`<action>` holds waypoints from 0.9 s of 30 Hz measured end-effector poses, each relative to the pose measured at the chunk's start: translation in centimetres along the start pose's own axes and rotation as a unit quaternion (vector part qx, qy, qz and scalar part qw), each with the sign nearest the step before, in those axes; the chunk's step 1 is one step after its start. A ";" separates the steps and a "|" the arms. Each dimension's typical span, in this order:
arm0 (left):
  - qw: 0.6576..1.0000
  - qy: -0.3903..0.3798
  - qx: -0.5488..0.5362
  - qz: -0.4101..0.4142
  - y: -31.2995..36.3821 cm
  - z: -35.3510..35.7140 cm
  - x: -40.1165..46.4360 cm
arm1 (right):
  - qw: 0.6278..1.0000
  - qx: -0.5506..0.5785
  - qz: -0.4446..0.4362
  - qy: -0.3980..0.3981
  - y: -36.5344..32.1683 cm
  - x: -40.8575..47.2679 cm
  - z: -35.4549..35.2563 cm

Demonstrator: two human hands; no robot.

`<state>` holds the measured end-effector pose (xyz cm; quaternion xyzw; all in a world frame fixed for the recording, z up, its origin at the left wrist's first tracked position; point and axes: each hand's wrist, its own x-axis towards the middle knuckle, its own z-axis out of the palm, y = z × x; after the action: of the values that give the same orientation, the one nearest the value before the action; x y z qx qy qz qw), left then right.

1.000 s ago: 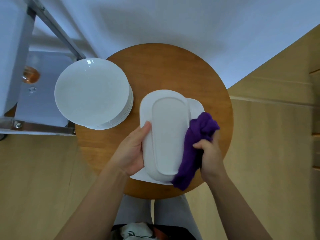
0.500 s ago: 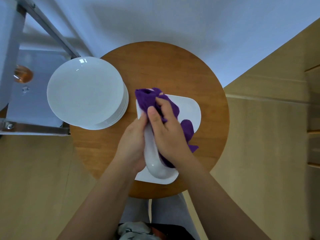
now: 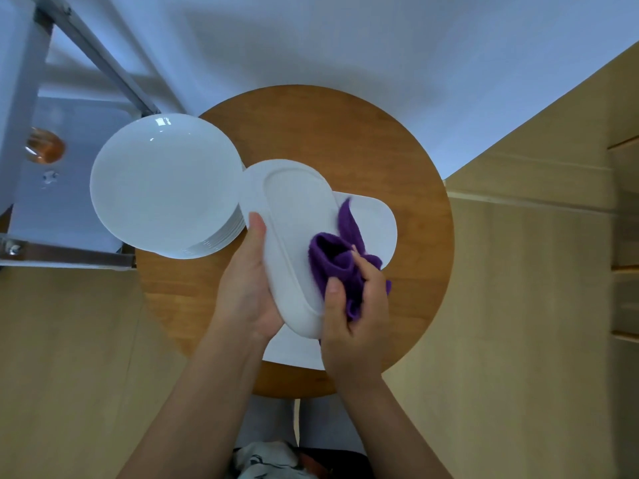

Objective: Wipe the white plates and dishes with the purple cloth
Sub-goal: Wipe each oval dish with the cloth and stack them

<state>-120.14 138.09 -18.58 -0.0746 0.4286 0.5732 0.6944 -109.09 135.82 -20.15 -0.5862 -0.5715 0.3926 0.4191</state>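
the round wooden table point(image 3: 349, 140) carries a stack of round white plates point(image 3: 166, 184) at its left edge, the top plate bare, and a flat white dish point(image 3: 380, 223) near its middle. above that flat dish an oblong white dish point(image 3: 294, 236) is held upside down and tilted, its long axis running from near the plate stack down toward the person, its far end just beside the stack's rim. the left hand point(image 3: 245, 292) cups the oblong dish's left side, thumb pressed along the rim, fingers hidden underneath. the right hand point(image 3: 356, 319) has its fingers curled round the bunched purple cloth point(image 3: 337, 261), pressing it onto the dish's right side, with one tail of cloth pointing away over the flat dish.
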 end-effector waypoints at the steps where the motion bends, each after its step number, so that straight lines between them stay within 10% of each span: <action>1: 1.000 -0.020 0.006 0.015 0.1 -0.2 -0.1 | 0.999 0.026 0.023 0.006 0.1 0.0 -0.2; 13: 0.991 -0.078 0.104 0.028 -0.3 -1.8 -0.1 | 0.965 0.144 0.203 0.083 1.4 4.7 -4.5; 20: 0.925 0.171 0.340 -0.012 2.3 -1.6 -0.6 | 0.999 -0.012 -0.031 0.018 0.7 4.4 -7.5; 27: 0.851 0.139 0.479 -0.164 4.6 -1.2 -0.2 | 0.926 -0.206 -0.302 -0.097 2.1 2.6 -7.7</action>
<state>-124.70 138.78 -17.36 0.1190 0.7233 0.1582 0.6615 -101.00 138.14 -19.44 -0.4181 -0.8277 0.1761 0.3304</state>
